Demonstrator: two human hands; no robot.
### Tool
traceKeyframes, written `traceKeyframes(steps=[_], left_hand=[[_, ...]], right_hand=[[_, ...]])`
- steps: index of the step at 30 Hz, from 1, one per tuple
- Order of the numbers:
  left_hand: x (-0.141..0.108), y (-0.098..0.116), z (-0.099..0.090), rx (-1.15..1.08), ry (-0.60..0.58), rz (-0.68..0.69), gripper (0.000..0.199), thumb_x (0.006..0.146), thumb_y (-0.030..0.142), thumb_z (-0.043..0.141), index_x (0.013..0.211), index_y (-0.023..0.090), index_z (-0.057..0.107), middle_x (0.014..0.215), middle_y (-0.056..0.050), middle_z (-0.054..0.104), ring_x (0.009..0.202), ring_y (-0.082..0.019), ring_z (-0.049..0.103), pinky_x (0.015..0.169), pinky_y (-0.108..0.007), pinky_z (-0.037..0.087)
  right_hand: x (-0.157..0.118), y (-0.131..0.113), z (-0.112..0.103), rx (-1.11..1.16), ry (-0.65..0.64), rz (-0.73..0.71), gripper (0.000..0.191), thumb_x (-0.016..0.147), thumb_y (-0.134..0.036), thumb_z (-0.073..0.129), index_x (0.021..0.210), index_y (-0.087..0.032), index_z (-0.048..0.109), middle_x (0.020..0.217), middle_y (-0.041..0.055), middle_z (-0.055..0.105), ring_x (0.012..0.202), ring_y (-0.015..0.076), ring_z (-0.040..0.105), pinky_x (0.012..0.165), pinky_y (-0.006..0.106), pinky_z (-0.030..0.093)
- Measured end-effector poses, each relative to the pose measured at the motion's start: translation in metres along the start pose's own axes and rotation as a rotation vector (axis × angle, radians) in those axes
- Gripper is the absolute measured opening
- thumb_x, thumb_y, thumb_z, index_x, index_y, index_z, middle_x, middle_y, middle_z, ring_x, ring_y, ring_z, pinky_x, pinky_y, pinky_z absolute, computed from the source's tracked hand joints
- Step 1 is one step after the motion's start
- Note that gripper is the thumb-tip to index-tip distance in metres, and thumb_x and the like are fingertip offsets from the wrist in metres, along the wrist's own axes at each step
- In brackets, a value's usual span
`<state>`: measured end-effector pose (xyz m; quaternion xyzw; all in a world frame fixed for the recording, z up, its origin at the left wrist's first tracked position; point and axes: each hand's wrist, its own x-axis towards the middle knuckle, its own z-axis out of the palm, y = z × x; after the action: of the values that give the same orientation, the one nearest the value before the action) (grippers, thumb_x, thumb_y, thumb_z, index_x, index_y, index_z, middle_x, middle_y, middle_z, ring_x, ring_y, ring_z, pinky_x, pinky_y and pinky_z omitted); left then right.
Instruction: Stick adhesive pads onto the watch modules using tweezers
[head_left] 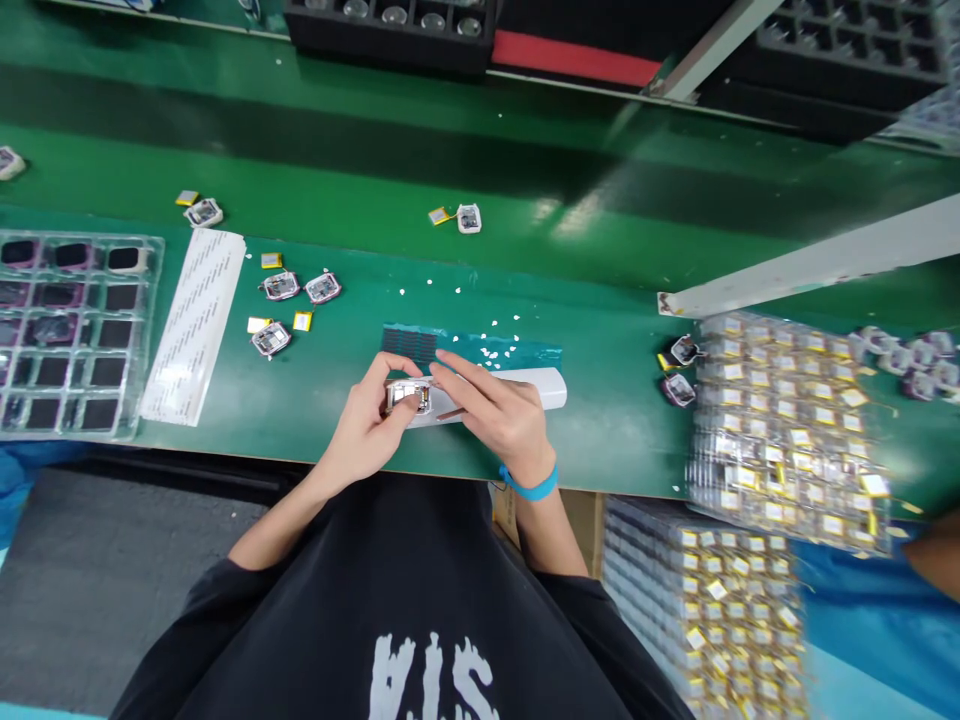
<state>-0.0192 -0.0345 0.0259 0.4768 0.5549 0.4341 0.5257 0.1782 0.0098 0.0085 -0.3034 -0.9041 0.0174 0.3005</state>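
My left hand (369,415) is closed around an opened watch case (409,397) with its electronics facing up, the thumb lying over it. Beside it, my right hand (502,412) has its fingers bent together, the fingertips at the case's right edge. A thin dark sliver shows under these fingers; what it is I cannot make out. Beneath both hands lies a long white block (553,388) with a rounded end. A dark strip sheet (409,345) on teal film and scattered white bits (495,355) are just behind it. A blue band (534,486) circles my right wrist.
Opened watch cases (280,286) with yellow batteries lie to the left, near a white label sheet (193,325) and a clear tray (154,330) of watches. Another case (469,219) sits farther back. Stacked trays (697,420) and a slanted white post (810,252) stand at right.
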Motion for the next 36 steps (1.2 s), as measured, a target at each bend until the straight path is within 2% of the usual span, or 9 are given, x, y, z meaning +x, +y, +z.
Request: traceKeyframes(steps=[5, 11, 14, 20, 24, 26, 29, 34, 36], left_hand=[[-0.004, 0.001, 0.002, 0.121, -0.011, 0.080, 0.015, 0.089, 0.019, 0.056, 0.103, 0.022, 0.051, 0.059, 0.010, 0.046, 0.043, -0.008, 0.037, 0.042, -0.020, 0.028], [-0.016, 0.002, 0.006, 0.211, 0.001, 0.220, 0.013, 0.098, 0.020, 0.051, 0.107, 0.023, 0.043, 0.062, 0.011, 0.047, 0.044, -0.007, 0.040, 0.046, -0.019, 0.032], [-0.019, 0.004, 0.009, 0.248, 0.032, 0.286, 0.013, 0.099, 0.017, 0.050, 0.108, 0.023, 0.041, 0.065, 0.010, 0.046, 0.045, -0.006, 0.041, 0.046, -0.018, 0.032], [-0.019, 0.003, 0.010, 0.297, 0.083, 0.407, 0.015, 0.097, 0.014, 0.054, 0.103, 0.023, 0.044, 0.061, 0.012, 0.043, 0.041, -0.004, 0.036, 0.042, -0.015, 0.028], [-0.019, -0.003, 0.008, 0.256, 0.084, 0.391, 0.015, 0.095, 0.014, 0.057, 0.099, 0.023, 0.045, 0.057, 0.013, 0.043, 0.039, -0.004, 0.035, 0.041, -0.014, 0.027], [-0.020, -0.005, 0.007, 0.205, 0.056, 0.359, 0.014, 0.096, 0.015, 0.057, 0.099, 0.023, 0.046, 0.057, 0.012, 0.047, 0.040, -0.004, 0.038, 0.041, -0.013, 0.029], [-0.022, -0.006, 0.006, 0.181, 0.019, 0.321, 0.014, 0.096, 0.016, 0.056, 0.101, 0.024, 0.045, 0.058, 0.011, 0.050, 0.040, -0.005, 0.040, 0.041, -0.014, 0.030], [-0.025, -0.010, 0.007, 0.172, -0.045, 0.306, 0.023, 0.094, 0.016, 0.060, 0.109, 0.023, 0.045, 0.064, 0.010, 0.057, 0.043, -0.005, 0.047, 0.042, -0.013, 0.033], [-0.027, -0.013, 0.005, 0.216, -0.089, 0.293, 0.026, 0.093, 0.017, 0.060, 0.116, 0.022, 0.048, 0.068, 0.007, 0.063, 0.045, -0.006, 0.052, 0.044, -0.014, 0.037]], right_hand=[[0.003, -0.008, -0.006, 0.018, -0.034, -0.029, 0.041, 0.101, -0.003, 0.048, 0.134, -0.017, 0.067, 0.133, 0.0074, 0.071, 0.098, 0.0183, 0.078, 0.071, 0.025, 0.066], [0.002, -0.020, -0.008, 0.135, 0.015, 0.020, 0.057, 0.097, 0.001, 0.047, 0.151, -0.017, 0.054, 0.137, 0.0091, 0.068, 0.107, 0.0216, 0.076, 0.081, 0.028, 0.068], [0.005, -0.027, -0.012, 0.087, 0.006, 0.022, 0.050, 0.098, 0.001, 0.044, 0.143, -0.013, 0.060, 0.135, 0.0109, 0.069, 0.096, 0.0205, 0.079, 0.078, 0.029, 0.067], [0.009, -0.043, -0.022, -0.096, -0.087, 0.075, 0.039, 0.100, 0.000, 0.040, 0.125, -0.007, 0.069, 0.134, 0.0135, 0.069, 0.061, 0.0154, 0.072, 0.049, 0.032, 0.057], [0.010, -0.040, -0.027, 0.267, -0.181, 0.258, 0.037, 0.102, -0.007, 0.044, 0.128, -0.012, 0.069, 0.132, 0.0097, 0.071, 0.088, 0.0196, 0.077, 0.070, 0.030, 0.062], [0.012, -0.038, -0.028, 0.526, -0.182, 0.420, 0.028, 0.104, -0.017, 0.052, 0.122, -0.017, 0.073, 0.107, 0.0037, 0.080, 0.073, 0.0152, 0.074, 0.067, 0.026, 0.060], [0.015, -0.038, -0.024, 0.770, -0.155, 0.659, 0.020, 0.102, -0.031, 0.063, 0.105, -0.019, 0.078, 0.074, -0.0021, 0.076, 0.049, 0.0099, 0.060, 0.050, 0.023, 0.049], [0.013, -0.041, -0.012, 1.176, -0.117, 0.856, 0.024, 0.094, -0.041, 0.073, 0.093, -0.018, 0.076, 0.089, 0.0043, 0.080, 0.074, 0.0171, 0.074, 0.066, 0.026, 0.058], [0.006, -0.040, -0.009, 1.218, -0.117, 0.891, 0.027, 0.090, -0.045, 0.077, 0.093, -0.018, 0.077, 0.088, 0.0042, 0.080, 0.077, 0.0191, 0.075, 0.070, 0.028, 0.060]])
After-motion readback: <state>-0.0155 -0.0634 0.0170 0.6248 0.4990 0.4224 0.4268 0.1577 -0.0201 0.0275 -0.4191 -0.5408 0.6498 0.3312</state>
